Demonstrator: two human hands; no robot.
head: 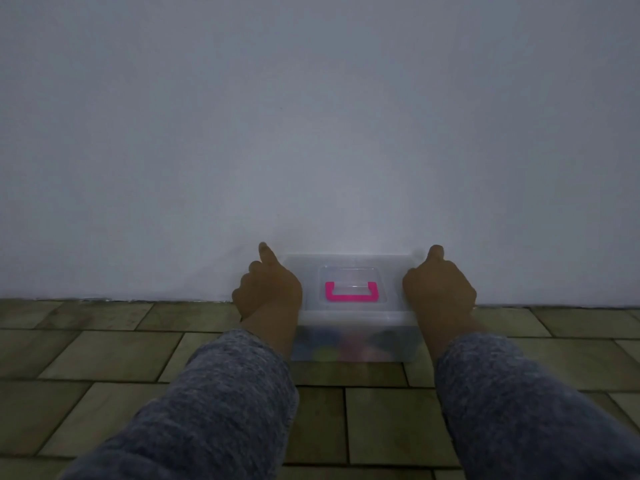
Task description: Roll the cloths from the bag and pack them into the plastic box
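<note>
A clear plastic box [353, 320] stands on the tiled floor against the wall, with its lid on and a pink handle [350, 292] lying flat in the lid's recess. Blurred coloured cloths [346, 346] show through its front wall. My left hand [268, 289] grips the box's left end, with the index finger stretched toward the wall. My right hand [438, 285] grips the right end, one finger raised. Grey sleeves cover both forearms. No bag is in view.
A plain white wall [311, 133] rises right behind the box. The floor [138, 358] is made of greenish-brown rectangular tiles and stretches to both sides and toward me. The light is dim.
</note>
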